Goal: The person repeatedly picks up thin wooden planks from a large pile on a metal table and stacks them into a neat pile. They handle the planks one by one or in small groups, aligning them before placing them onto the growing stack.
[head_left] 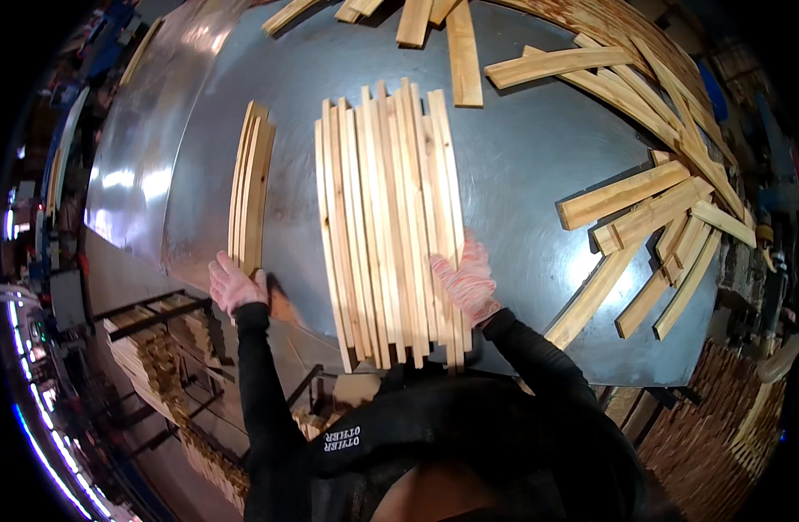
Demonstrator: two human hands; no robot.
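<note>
My left hand, in a pale pink-and-white glove, is closed around the near end of a small bundle of wooden slats on the left of the metal table. To its right, a wide row of wooden slats lies side by side, with uneven ends that reach over the table's near edge. My right hand, gloved alike, grips the right side of this row. Its thumb lies across the top of the slats and its fingers are at the outer edge, partly hidden.
Loose boards lie scattered and overlapping on the table's right side. More board ends lie at the far edge. Stacked slats on a rack stand below at the left. A large wood stack stands at the lower right.
</note>
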